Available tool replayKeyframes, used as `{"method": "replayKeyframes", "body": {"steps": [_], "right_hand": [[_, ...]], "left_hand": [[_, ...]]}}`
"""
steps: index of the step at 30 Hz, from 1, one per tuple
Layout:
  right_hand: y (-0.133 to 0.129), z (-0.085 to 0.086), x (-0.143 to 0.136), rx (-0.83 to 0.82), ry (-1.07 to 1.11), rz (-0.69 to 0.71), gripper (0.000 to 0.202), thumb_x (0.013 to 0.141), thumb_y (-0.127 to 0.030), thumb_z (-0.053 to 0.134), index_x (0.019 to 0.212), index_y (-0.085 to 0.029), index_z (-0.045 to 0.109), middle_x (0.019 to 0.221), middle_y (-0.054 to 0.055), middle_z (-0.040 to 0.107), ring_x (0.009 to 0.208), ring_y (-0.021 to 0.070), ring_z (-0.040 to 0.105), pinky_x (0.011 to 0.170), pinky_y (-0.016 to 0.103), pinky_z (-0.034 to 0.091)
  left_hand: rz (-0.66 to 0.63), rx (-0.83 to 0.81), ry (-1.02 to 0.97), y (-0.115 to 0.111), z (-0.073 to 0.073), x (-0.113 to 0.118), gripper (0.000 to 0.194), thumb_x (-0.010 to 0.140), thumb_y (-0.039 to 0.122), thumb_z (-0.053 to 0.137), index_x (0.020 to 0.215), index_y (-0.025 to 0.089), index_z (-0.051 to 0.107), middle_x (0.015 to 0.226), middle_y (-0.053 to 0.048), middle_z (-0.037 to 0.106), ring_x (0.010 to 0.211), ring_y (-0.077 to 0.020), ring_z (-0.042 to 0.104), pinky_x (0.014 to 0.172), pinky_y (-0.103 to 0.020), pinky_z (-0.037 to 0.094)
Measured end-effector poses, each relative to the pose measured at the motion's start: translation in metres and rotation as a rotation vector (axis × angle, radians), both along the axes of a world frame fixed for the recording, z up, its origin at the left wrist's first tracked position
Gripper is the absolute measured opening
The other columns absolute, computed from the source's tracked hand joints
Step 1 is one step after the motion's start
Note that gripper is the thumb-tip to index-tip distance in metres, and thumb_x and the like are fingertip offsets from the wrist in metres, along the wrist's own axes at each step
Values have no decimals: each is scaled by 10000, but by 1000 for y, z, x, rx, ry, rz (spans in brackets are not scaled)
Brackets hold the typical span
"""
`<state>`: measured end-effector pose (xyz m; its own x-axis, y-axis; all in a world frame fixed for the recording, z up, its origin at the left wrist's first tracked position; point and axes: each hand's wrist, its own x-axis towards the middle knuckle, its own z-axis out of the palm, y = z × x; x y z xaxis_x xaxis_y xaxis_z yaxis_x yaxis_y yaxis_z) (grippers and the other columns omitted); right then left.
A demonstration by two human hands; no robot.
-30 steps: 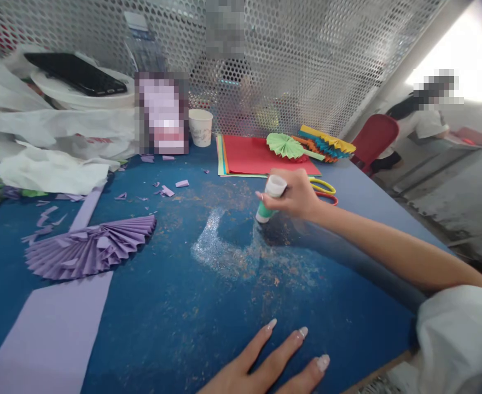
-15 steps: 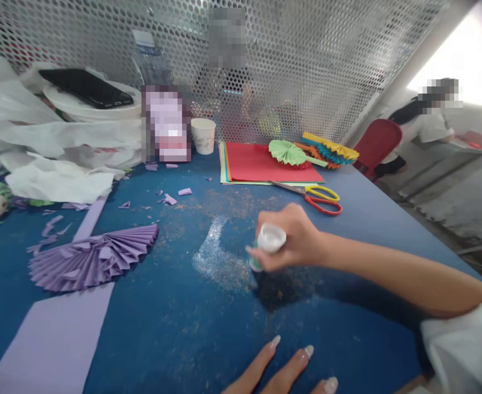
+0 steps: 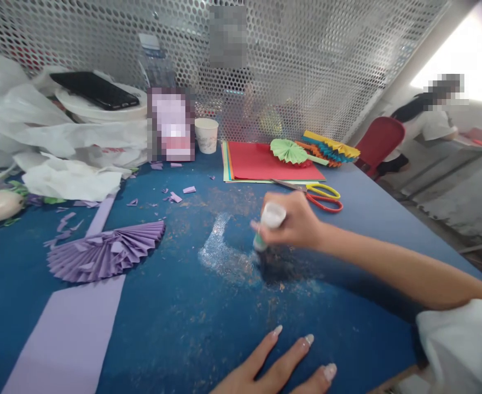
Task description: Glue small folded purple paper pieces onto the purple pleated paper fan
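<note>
Tabletop [image 3: 372, 262]: its middle already bore a whitish smear [image 3: 218, 254].
Purple paper [image 3: 70, 334]: it lay toward the left edge.
Purple fan [image 3: 109, 254]: pleated already, it rested over that paper; I couldn't tell if stuck.
Left hand [image 3: 261, 376]: its fingers were spread, holding nothing visible, toward the near edge.
Right hand [image 3: 296, 221]: its fingers grasped the glue stick [image 3: 273, 215].
Glue stick: it stood mid-tabletop beside the smear; spreading seemed unfinished.

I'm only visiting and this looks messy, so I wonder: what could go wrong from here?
The shiny smear on the blue table might mark the left hand if it strays forward. The scissors lie just beyond the right hand, which grips a white-and-green tube; a forward sweep could knock them. The phone, perched on a white tub, might slide off if jostled.
</note>
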<state>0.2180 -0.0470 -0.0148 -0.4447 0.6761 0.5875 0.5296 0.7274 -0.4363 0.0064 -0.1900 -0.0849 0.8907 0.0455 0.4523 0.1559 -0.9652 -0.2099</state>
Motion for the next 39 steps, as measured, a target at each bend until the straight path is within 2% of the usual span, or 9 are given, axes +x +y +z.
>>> {"method": "replayKeyframes", "body": {"steps": [2,6,9,11,15,18,22,28,39], "right_hand": [[-2,-1,-2,-12,-49,110,298,799,-379,695,658,-208,497,519,-72,476,476,60,338,476,209,299],[9,-3,1,11,76,-177,355,782,-333,681,582,-212,415,494,-64,436,465,62,335,449,219,250],[11,0,1,20,5,-86,339,781,-355,700,609,-208,448,519,-66,449,489,65,329,472,225,277],[7,8,1,20,-34,0,341,796,-362,712,622,-208,462,529,-67,466,491,66,325,478,232,286],[10,34,7,155,122,-172,380,829,-362,713,611,-219,435,578,-30,495,541,98,403,526,282,317],[20,42,12,197,124,-192,397,832,-399,720,614,-222,439,596,-17,495,567,116,411,546,310,321],[27,25,10,77,47,-146,400,810,-396,723,615,-220,422,548,-50,427,536,94,321,503,292,272],[31,-1,4,-37,18,-159,376,796,-373,706,621,-214,414,537,-63,432,524,79,330,498,264,255],[79,-5,-54,15,28,10,325,789,-386,653,657,-208,414,601,-53,422,595,88,312,569,258,281]], "left_hand": [[6,14,7,-1,-1,-1,440,1077,403,384,1496,376,515,1623,137,421,1423,-149,473,1043,-297,496],[5,13,28,-3,-5,-2,447,1085,421,368,1504,354,508,1641,103,401,1442,-186,455,1083,-343,470],[0,14,30,-4,-5,-2,438,1080,416,404,1493,333,522,1647,93,394,1439,-185,455,1081,-345,464],[3,6,35,-4,-3,-2,443,1077,419,418,1495,319,523,1657,87,378,1441,-180,451,1072,-336,468],[-1,-13,31,-4,0,-2,460,1079,440,400,1509,318,508,1658,76,376,1447,-188,447,1069,-337,477],[-28,-25,21,-4,-3,-2,472,1081,473,366,1513,336,500,1648,58,392,1467,-219,433,1088,-368,469],[-17,-11,26,-5,-7,-3,463,1086,439,367,1519,325,488,1662,53,370,1471,-224,428,1099,-376,457],[-2,9,17,-5,-4,-1,439,1093,346,363,1503,302,514,1650,80,393,1432,-188,465,1081,-344,462],[25,-2,-11,-5,-2,-1,419,1092,365,376,1470,316,550,1632,99,417,1424,-175,456,1076,-333,438]]}}
